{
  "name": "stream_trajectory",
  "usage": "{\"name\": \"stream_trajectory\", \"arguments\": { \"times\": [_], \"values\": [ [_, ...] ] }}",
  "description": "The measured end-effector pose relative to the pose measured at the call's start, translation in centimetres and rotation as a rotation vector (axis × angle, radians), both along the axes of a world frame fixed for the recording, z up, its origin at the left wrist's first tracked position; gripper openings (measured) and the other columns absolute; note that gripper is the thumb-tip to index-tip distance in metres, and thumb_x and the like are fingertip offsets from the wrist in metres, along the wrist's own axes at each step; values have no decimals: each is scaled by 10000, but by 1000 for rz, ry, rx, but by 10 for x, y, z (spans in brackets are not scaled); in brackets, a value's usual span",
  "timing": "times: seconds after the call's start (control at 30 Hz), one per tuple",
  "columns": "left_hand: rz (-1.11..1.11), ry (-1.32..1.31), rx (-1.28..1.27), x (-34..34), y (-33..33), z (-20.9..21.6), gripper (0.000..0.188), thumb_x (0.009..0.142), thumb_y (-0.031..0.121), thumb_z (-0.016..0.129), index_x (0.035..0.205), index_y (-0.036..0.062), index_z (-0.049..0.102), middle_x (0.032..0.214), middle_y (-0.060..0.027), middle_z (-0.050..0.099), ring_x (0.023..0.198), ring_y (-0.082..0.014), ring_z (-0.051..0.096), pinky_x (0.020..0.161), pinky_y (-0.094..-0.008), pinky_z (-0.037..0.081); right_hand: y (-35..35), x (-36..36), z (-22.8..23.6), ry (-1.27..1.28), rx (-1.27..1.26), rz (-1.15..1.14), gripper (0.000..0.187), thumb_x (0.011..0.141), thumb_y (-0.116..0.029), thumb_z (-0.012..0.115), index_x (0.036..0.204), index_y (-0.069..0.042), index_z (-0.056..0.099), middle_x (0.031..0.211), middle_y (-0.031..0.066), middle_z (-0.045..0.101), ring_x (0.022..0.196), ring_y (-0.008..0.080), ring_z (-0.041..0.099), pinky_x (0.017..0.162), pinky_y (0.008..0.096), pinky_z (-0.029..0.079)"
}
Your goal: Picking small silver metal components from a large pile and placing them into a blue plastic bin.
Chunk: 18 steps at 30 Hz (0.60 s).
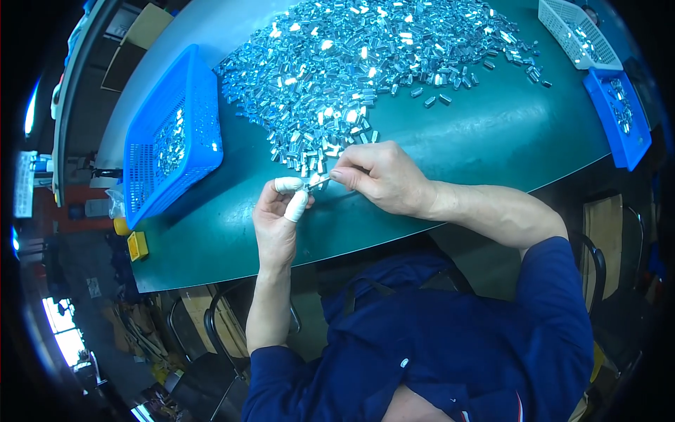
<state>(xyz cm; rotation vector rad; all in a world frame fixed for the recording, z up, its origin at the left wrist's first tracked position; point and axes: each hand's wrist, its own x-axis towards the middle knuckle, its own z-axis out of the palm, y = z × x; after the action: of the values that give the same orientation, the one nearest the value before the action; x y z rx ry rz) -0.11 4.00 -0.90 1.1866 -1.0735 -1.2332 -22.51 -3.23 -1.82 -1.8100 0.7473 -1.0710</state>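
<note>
My left hand [276, 221] is over the near part of the table, with white wrapping on its thumb and one finger. Those two wrapped tips pinch a small metal piece [307, 187], mostly covered by them. From the right, my right hand [389, 177] pinches a thin, short rod-like thing [320, 181] between thumb and forefinger. Its far end meets the piece at my left fingertips; its exact kind is too small to tell. Just beyond both hands spreads a large heap of small shiny metal pieces [330, 84].
A blue perforated basket [209, 105] with metal pieces stands at the left. At the far right are a white basket [562, 32] and a blue tray [636, 151], both holding pieces. A small yellow box [138, 246] sits by the green table's [218, 246] left edge.
</note>
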Motion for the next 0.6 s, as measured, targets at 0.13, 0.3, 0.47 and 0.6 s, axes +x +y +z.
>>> {"name": "stream_trajectory", "arguments": {
  "times": [0.13,0.3,0.47,0.6],
  "values": [
    [-7,-18,-30,-9,2,-2,220,938,19,726,1139,10,639,1055,-62,696,949,-134,669,855,-279,544,0,0,-1,38,26,34,309,982,-251,642,762,-36,670,656,144,647,605,334,649,569,423,481],
    [-12,-43,-53,-19,0,-8,207,940,-4,720,1131,0,640,1091,-69,702,989,-124,658,864,-273,545,3,2,0,56,72,65,347,1000,-259,614,741,-36,676,630,133,645,575,311,641,560,415,479],
    [33,-72,-116,-20,1,-10,193,937,-22,717,1115,2,646,1078,-63,703,953,-117,650,852,-268,540,3,3,2,78,273,130,357,1010,-265,600,753,-28,676,634,110,660,568,257,643,567,395,486],
    [3,-160,-86,-11,2,8,177,934,-23,719,1097,-2,654,1044,-52,695,939,-112,647,847,-258,530,4,5,1,10,250,142,324,1000,-255,621,777,-27,676,652,103,669,592,239,649,588,382,493]
  ]
}}
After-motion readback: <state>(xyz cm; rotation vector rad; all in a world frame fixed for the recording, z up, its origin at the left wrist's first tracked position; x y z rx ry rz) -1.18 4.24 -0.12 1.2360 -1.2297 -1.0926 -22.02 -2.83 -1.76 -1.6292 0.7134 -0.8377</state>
